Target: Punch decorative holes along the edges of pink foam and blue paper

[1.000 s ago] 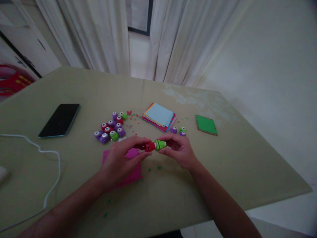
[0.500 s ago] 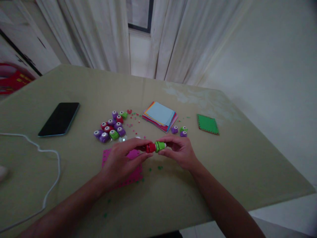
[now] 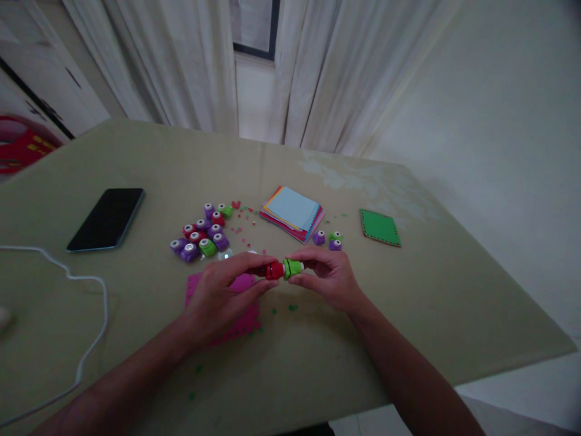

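Observation:
My left hand pinches a small red paper punch above the table. My right hand pinches a small green paper punch, held end to end against the red one. Under my left hand lies a pink paper sheet with punched edges. Both hands hover just above the olive table.
A cluster of several purple, red and green punches lies left of centre; three more punches sit right of a stack of coloured paper. A green sheet, a black phone, a white cable and scattered confetti lie around.
Almost nothing has changed; both hands keep the red and green punches together, shifting only slightly.

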A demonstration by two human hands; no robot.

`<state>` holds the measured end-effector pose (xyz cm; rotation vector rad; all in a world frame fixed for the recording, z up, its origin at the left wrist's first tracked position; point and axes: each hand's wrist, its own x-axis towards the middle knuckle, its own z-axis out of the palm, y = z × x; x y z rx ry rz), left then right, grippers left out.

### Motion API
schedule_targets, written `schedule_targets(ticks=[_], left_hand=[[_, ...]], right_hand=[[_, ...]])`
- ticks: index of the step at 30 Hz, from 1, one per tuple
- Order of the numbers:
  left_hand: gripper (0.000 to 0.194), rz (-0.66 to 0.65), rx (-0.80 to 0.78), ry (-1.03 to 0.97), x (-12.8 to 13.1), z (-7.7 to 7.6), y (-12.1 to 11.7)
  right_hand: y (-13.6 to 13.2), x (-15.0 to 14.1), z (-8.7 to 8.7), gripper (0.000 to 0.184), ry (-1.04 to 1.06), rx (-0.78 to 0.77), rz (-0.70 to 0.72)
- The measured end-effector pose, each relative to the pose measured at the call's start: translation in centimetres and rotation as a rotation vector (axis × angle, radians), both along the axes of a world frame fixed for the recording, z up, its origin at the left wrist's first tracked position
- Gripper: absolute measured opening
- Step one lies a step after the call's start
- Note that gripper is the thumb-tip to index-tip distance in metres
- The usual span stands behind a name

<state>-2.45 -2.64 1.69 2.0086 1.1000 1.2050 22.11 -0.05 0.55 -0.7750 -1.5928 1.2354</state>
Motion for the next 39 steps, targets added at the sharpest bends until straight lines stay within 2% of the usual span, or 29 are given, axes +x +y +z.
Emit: schedule_targets(ticks=[9,16,21,34,37,39], left_hand=[[0.024,0.003,-0.016,-0.04,0.4,-1.0,0.0],[0.025,0.044,-0.007,-0.068,0.4,-0.7,-0.2],[0.024,0.027,-0.003,-0.087,0.4,-0.6,-0.3],[0.024,0.051,-0.082,-0.001,0.2,-0.9,0.2],[0.027,0.041,-0.163,-0.066,-0.1,-0.8,0.7],[0.03,0.063,-0.216,-0.148,-0.6,-0.9,1.2]], right_hand=[[0.3,0.2,-0.3,0.035,-0.038,-0.016,-0.015],[-0.2,-0.1,-0.3,0.036,-0.038,-0.002,-0.013],[-0.4,-0.2,-0.3,0.036,-0.036,0.026,-0.017],[-0.1,-0.2,-0.2,0.036,-0.128,-0.008,-0.028],[0.5,0.6,-0.2,0.034,-0.236,0.006,-0.065],[1.2,1.6,-0.2,0.027,-0.452,0.082,-0.156]])
